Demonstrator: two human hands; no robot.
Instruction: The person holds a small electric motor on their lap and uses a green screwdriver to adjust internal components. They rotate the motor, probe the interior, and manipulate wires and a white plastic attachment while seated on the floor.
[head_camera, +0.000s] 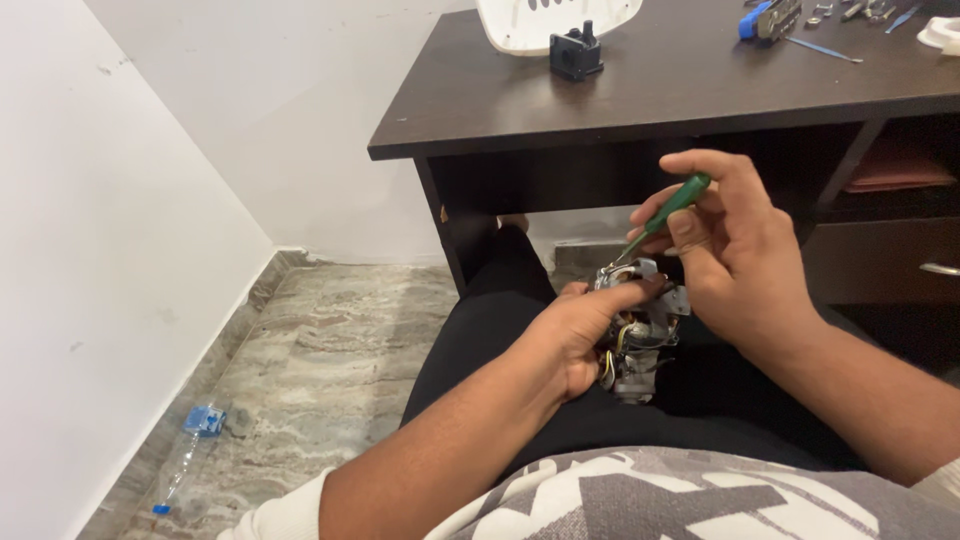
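- Grey-and-white patterned fabric of the person's shirt (640, 495) fills the bottom edge of the head view, with black trousers (500, 320) beyond it.
- On the lap, the left hand (580, 335) cups a small grey metal motor assembly with yellow wires (640, 335); its grip is closed around the part, thumb pressed along the top.
- Just above, the right hand (735, 250) pinches a slim green-handled screwdriver (670, 210) between thumb and fingers, a narrow grip closed on the handle, the tip angled down onto the assembly's upper edge.
- To do this well, I judge the tip should sit squarely in the screw head, the left hand bracing the part against the thigh so it cannot twist.
- Farther off stands a dark brown wooden counter (660, 95) carrying a small black plastic block (576, 52), a white plastic cover (555, 22) and scattered hand tools (800, 20).
- On the marbled stone floor (340, 350) by the wall lies a clear plastic bottle with a blue label (190, 440).
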